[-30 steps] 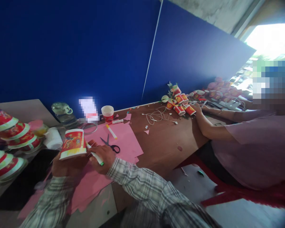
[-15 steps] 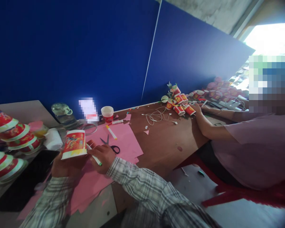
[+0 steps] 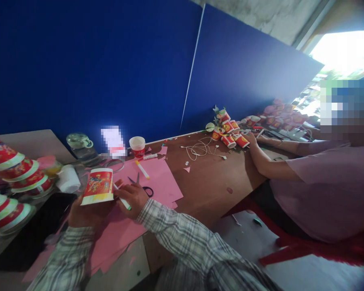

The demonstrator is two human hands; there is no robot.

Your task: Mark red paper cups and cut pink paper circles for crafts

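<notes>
My left hand (image 3: 86, 212) is closed round the lower part of a red and white paper cup (image 3: 99, 184), which has a yellow band near its rim. Beside the cup, my right hand (image 3: 133, 200) grips a white marker with a green end (image 3: 123, 197), its other end close to the cup's right side. Pink paper sheets (image 3: 160, 178) lie under and behind my hands. On them rest open scissors (image 3: 147, 190), partly hidden by my right hand, and a yellow-and-white marker (image 3: 142, 169).
Stacked red cups (image 3: 27, 173) and a black tablet-like slab (image 3: 33, 234) are at left. Behind stand a glass jug (image 3: 81, 149) and a cup (image 3: 137, 147). A white cable (image 3: 197, 149) lies mid-table; at right a seated person (image 3: 315, 186) works by red cups.
The cup and my left hand have shifted slightly right and down. My right hand, with the marker, has moved a little the same way.
</notes>
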